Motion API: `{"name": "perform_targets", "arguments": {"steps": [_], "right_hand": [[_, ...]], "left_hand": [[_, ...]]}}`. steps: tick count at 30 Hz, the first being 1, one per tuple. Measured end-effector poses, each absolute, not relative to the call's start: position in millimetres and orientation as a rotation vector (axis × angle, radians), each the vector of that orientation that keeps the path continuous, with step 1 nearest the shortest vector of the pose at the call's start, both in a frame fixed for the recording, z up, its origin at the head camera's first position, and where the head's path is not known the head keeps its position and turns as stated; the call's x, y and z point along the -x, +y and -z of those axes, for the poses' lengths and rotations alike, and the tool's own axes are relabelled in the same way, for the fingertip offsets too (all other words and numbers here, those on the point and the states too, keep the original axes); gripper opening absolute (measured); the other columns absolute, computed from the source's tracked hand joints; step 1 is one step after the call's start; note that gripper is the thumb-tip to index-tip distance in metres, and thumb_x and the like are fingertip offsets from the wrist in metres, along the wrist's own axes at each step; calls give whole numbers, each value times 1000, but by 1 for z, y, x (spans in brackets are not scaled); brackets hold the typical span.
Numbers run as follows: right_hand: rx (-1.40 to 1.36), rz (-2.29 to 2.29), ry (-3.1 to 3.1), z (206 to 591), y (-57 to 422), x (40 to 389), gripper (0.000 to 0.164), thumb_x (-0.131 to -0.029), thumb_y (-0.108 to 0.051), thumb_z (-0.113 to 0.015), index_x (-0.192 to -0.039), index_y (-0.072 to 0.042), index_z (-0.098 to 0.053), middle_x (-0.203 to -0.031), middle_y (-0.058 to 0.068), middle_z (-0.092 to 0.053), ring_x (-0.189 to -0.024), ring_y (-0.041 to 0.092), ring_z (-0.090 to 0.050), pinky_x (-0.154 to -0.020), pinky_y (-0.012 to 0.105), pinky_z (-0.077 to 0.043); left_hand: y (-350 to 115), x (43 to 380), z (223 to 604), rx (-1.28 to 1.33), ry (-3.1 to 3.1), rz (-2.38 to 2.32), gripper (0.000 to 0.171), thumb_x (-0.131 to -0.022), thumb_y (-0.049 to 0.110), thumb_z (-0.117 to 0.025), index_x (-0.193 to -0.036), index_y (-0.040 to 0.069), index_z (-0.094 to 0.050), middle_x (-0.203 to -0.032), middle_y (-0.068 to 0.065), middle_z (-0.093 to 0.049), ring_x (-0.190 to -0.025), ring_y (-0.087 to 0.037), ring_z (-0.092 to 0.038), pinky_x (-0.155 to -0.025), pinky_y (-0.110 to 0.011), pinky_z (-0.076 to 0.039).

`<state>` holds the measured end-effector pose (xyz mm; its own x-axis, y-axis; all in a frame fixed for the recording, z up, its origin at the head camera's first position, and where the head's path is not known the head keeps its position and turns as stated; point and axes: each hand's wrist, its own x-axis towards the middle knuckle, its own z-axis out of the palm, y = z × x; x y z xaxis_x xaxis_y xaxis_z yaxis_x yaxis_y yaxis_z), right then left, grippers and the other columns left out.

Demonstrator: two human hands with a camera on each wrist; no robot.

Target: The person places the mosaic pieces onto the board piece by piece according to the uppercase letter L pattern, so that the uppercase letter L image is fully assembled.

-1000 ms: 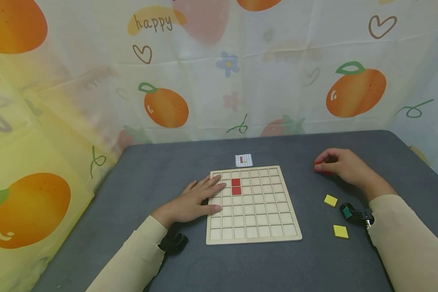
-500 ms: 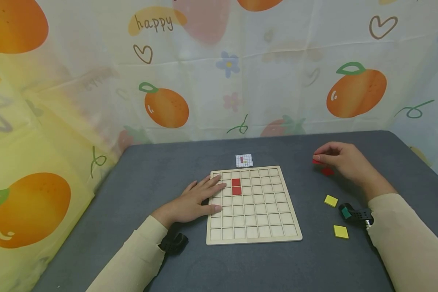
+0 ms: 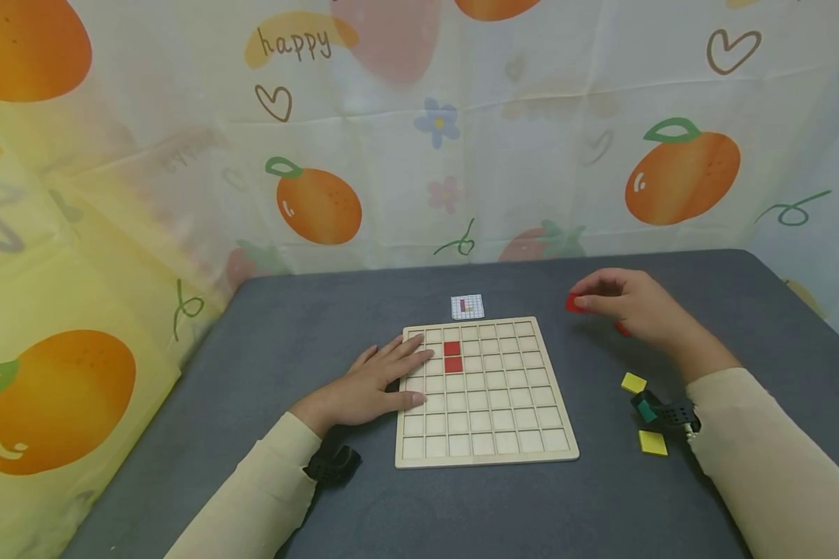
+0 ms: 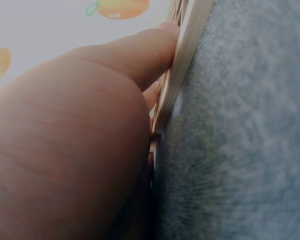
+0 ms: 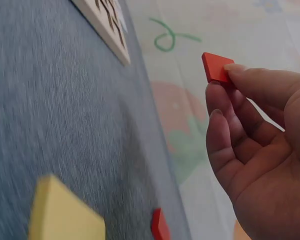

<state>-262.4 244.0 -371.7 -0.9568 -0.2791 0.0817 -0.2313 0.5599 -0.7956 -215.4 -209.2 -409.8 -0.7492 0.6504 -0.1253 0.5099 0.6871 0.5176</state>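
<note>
My right hand pinches a red square tile between thumb and fingers, raised over the table to the right of the board. Fingers spread, my left hand rests on the left edge of the wooden grid board. In the left wrist view, a finger lies over the board's rim. Two red tiles sit one above the other in cells of the board's third column. Another red tile lies on the table, partly hidden behind my right hand in the head view.
One yellow tile and a second yellow tile lie right of the board, near my right wrist. A small printed grid card lies just behind the board. A fruit-patterned cloth hangs behind the grey table.
My right hand has lifted the red tile from the table and carried it left, uncovering part of another red tile. The left hand has stayed in place on the board.
</note>
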Motion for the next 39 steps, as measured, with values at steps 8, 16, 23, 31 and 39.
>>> {"name": "perform_targets", "arguments": {"steps": [8, 16, 23, 31, 39], "right_hand": [[551, 1418, 2625, 373, 216, 259, 20, -108, -16, -74, -124, -4, -76, -118, 9, -75, -108, 28, -67, -98, 48, -55], [613, 1419, 2585, 369, 194, 251, 15, -107, -13, -74, -120, -6, -78, -115, 8, -74, -106, 29, -67, -97, 49, -56], [707, 1463, 2538, 360, 177, 242, 13, -106, -14, -75, -117, -6, -79, -108, 5, -76, -105, 28, -68, -95, 43, -56], [804, 1532, 2452, 358, 156, 234, 9, -104, -11, -78, -111, -6, -77, -102, 6, -76, -102, 41, -70, -91, 44, -58], [785, 1539, 2401, 364, 134, 226, 7, -104, -9, -77, -110, -5, -76, -102, 5, -76, -100, 41, -71, -90, 55, -57]], "left_hand": [[-209, 216, 410, -916, 2600, -666, 81, -109, 58, -61, -176, 28, -26, -181, 5, -9, -166, -25, 3, -126, -63, 5], [-207, 216, 411, -911, 2600, -662, 82, -109, 58, -62, -176, 28, -27, -182, 5, -9, -166, -25, 3, -126, -64, 5], [-208, 216, 410, -930, 2590, -674, 81, -109, 57, -62, -176, 26, -26, -182, 4, -8, -166, -25, 4, -126, -64, 5], [-208, 216, 409, -922, 2590, -680, 82, -109, 56, -63, -176, 26, -27, -182, 4, -8, -166, -25, 3, -126, -64, 5], [-208, 216, 407, -915, 2591, -685, 82, -108, 57, -63, -175, 26, -28, -182, 3, -10, -166, -26, 3, -126, -65, 5]]}}
